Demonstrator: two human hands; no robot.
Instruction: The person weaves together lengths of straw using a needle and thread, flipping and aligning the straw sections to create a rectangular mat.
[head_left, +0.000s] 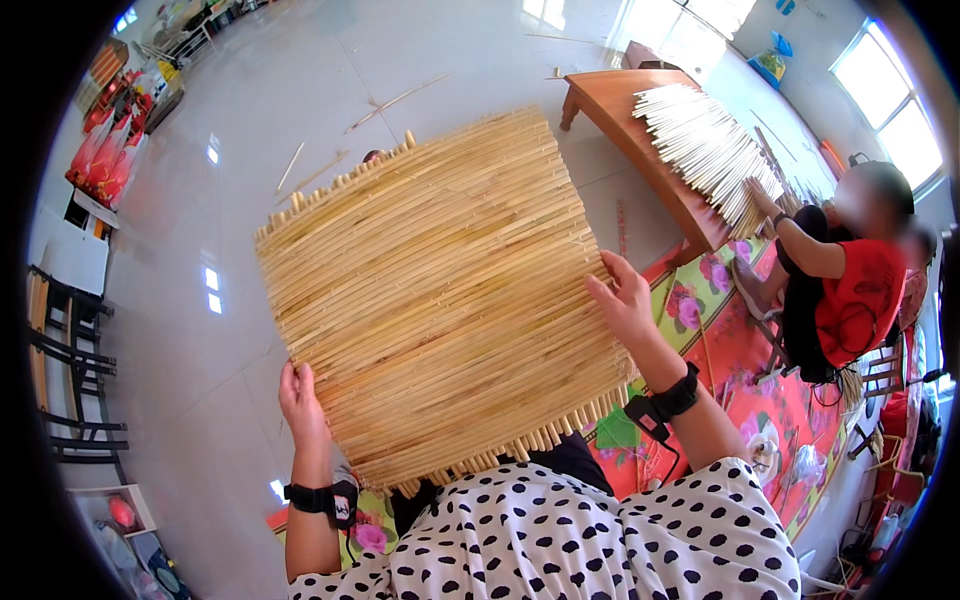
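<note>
A broad mat of straw-coloured reed stalks (430,300), laid side by side and bound together, is held up in front of my body. My left hand (302,402) grips its left edge low down, with the fingers behind it. On the right edge, about halfway up, my right hand (622,298) holds on, its thumb on the front face. The stalk ends stick out unevenly along the far and near edges. Most of the fingers of both hands are hidden behind the mat.
At right, a wooden table (610,100) bears a spread of pale stalks (690,140). A seated person in red (865,290) reaches toward them. A floral floor mat (700,340) lies below. Loose stalks (398,102) are on the tiled floor. Black metal frames (75,370) and red bags (105,160) stand left.
</note>
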